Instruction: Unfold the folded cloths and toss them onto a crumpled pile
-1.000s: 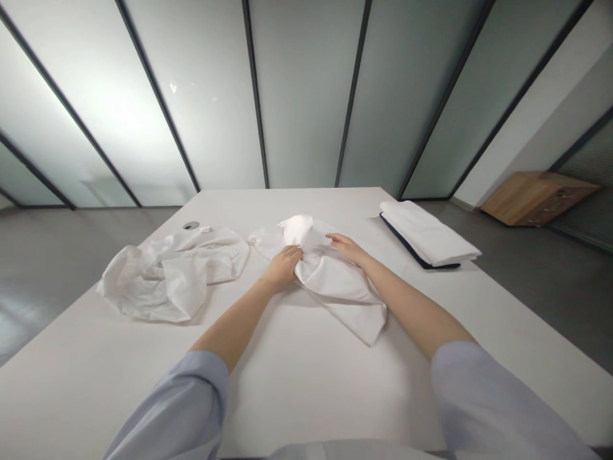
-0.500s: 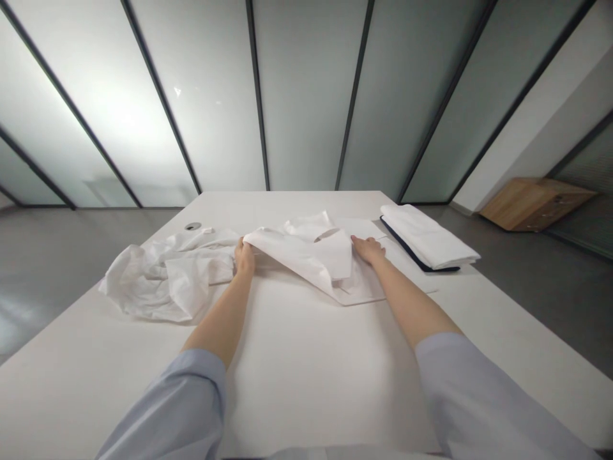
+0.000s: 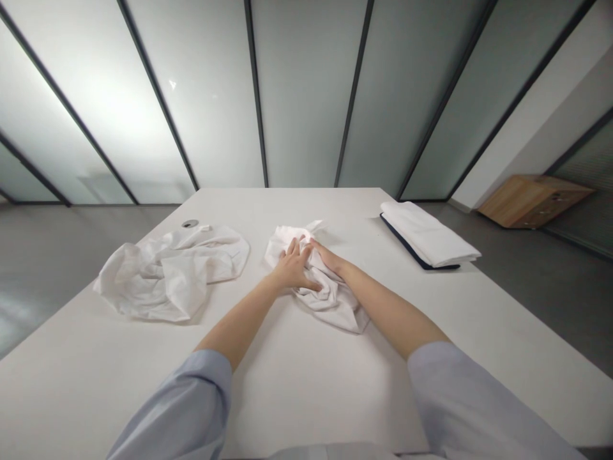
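A crumpled white cloth (image 3: 330,300) lies bunched on the table in front of me, with loose folds reaching toward my side. My left hand (image 3: 293,267) is open on top of it, fingers and thumb spread apart over the fabric. Against the cloth's upper right side rests my right hand (image 3: 330,258), its fingers stretched out toward the left one. Its fingertips are partly hidden among the folds and close to the left fingers. Both hands press on the bunched fabric.
Another rumpled white fabric piece (image 3: 177,275) lies at the left, below a round grommet (image 3: 190,223) in the white table (image 3: 306,383). On the right sits a folded white cloth stack (image 3: 426,233) over something dark navy. A wooden cabinet (image 3: 531,201) stands on the floor beyond.
The middle cloth was spread out and lifted at its left edge; now it is bunched into a heap. Both hands have come inward together over it. The left pile and folded stack stay put.
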### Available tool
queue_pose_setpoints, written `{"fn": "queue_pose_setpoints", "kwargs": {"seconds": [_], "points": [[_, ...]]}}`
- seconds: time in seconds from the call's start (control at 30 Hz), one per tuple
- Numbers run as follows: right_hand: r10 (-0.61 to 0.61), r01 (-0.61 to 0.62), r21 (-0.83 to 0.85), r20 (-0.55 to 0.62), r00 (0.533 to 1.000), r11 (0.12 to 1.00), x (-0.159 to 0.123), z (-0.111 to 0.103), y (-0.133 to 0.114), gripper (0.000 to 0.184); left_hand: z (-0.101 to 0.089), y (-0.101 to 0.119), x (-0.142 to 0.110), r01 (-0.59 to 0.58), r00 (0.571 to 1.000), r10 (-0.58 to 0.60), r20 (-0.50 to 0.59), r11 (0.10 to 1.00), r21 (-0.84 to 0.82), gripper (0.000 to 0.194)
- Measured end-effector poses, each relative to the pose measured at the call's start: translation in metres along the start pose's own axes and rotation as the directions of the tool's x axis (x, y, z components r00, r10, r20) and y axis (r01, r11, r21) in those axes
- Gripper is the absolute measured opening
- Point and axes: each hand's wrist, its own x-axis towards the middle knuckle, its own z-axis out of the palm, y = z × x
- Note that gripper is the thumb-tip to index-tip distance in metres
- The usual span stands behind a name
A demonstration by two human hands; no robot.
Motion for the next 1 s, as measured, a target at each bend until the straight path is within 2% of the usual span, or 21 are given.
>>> {"fn": "queue_pose_setpoints", "kwargs": {"seconds": [0.1, 0.17, 0.23, 0.27, 0.3, 0.37, 0.4, 0.47, 0.53, 0.6, 0.7, 0.8, 0.87, 0.9, 0.93, 1.0], "points": [[-0.017, 0.009, 0.084, 0.099, 0.995, 0.996, -0.013, 0.013, -0.004, 0.065, 0.002, -0.002, 0.002, 0.037, 0.999, -0.037, -0.018, 0.999, -0.025, 0.099], [-0.012, 0.004, 0.058, 0.128, 0.992, 0.998, -0.022, 0.004, -0.007, 0.066, 0.001, -0.006, 0.003, 0.063, 0.998, -0.064, -0.015, 0.998, -0.005, 0.075], [-0.055, 0.056, -0.027, 0.035, 0.998, 0.998, -0.030, -0.019, -0.006, 0.066, 0.001, -0.009, 0.004, 0.117, 0.993, -0.116, -0.030, 0.993, 0.033, 0.052], [-0.104, 0.096, -0.092, -0.078, 0.992, 0.991, -0.035, -0.033, -0.004, 0.065, 0.001, -0.010, 0.004, 0.143, 0.989, -0.140, -0.045, 0.989, 0.048, 0.043], [-0.159, 0.122, -0.174, -0.216, 0.963, 0.977, -0.039, -0.049, -0.001, 0.063, 0.001, -0.011, 0.004, 0.163, 0.985, -0.159, -0.063, 0.985, 0.057, 0.035], [-0.239, 0.077, -0.318, -0.508, 0.828, 0.945, -0.047, -0.078, 0.009, 0.055, -0.001, -0.012, 0.005, 0.195, 0.977, -0.188, -0.101, 0.979, 0.060, 0.026], [-0.240, 0.018, -0.349, -0.605, 0.759, 0.937, -0.050, -0.091, 0.015, 0.053, -0.005, -0.012, 0.005, 0.209, 0.972, -0.201, -0.122, 0.976, 0.056, 0.023], [-0.181, -0.079, -0.305, -0.734, 0.655, 0.949, -0.054, -0.109, 0.025, 0.050, -0.020, -0.014, 0.004, 0.243, 0.955, -0.231, -0.184, 0.969, 0.045, 0.022], [-0.136, -0.092, -0.239, -0.784, 0.605, 0.967, -0.055, -0.117, 0.032, 0.047, -0.047, -0.019, 0.001, 0.283, 0.927, -0.262, -0.268, 0.958, 0.043, 0.022], [-0.136, -0.069, -0.226, -0.775, 0.618, 0.972, -0.054, -0.117, 0.036, 0.043, -0.085, -0.028, -0.007, 0.334, 0.884, -0.293, -0.364, 0.941, 0.055, 0.025], [-0.165, -0.062, -0.287, -0.699, 0.696, 0.956, -0.051, -0.112, 0.037, 0.037, -0.151, -0.052, -0.028, 0.446, 0.799, -0.347, -0.491, 0.890, 0.096, 0.031], [-0.184, -0.056, -0.326, -0.658, 0.730, 0.944, -0.051, -0.110, 0.039, 0.034, -0.202, -0.086, -0.058, 0.604, 0.712, -0.437, -0.549, 0.780, 0.162, 0.035], [-0.180, -0.055, -0.319, -0.658, 0.731, 0.946, -0.051, -0.110, 0.040, 0.031, -0.214, -0.112, -0.078, 0.713, 0.659, -0.538, -0.525, 0.669, 0.209, 0.040], [-0.177, -0.054, -0.313, -0.660, 0.730, 0.948, -0.050, -0.111, 0.041, 0.030, -0.212, -0.125, -0.087, 0.761, 0.628, -0.607, -0.487, 0.608, 0.224, 0.041], [-0.172, -0.056, -0.308, -0.662, 0.730, 0.950, -0.050, -0.111, 0.041, 0.029, -0.206, -0.138, -0.095, 0.795, 0.602, -0.676, -0.425, 0.557, 0.239, 0.042], [-0.165, -0.061, -0.303, -0.664, 0.730, 0.951, -0.050, -0.111, 0.041, 0.027, -0.183, -0.160, -0.110, 0.852, 0.518, -0.817, -0.253, 0.466, 0.240, 0.043]]}}
